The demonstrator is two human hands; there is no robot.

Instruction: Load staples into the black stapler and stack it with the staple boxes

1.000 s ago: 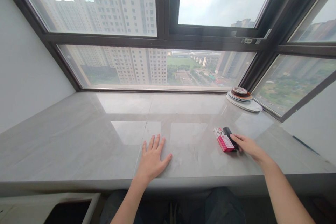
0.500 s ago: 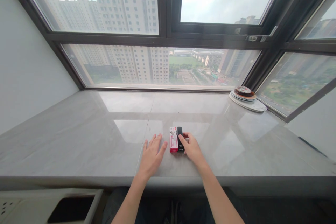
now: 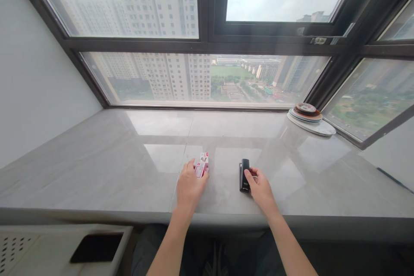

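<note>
My left hand (image 3: 190,184) is closed around a small red and white box (image 3: 202,165), its fingers on the left side and its thumb on the right. To the right, a black stapler (image 3: 245,175) is gripped by my right hand (image 3: 259,185), with the thumb on its top and the fingers along its right side. Box and stapler are apart, with a stretch of grey counter between them. Part of the box's lower end is hidden by my left hand.
The grey marble-look counter (image 3: 106,168) runs up to the window frame (image 3: 200,108). A stack of round plates or mats (image 3: 305,114) lies in the far right corner. Below the front edge at left is a white cabinet-like piece (image 3: 54,246) with a dark opening.
My left hand has closed on the box, which has moved left and away from the stapler. My right hand has moved right with the stapler. The view has shifted slightly.
</note>
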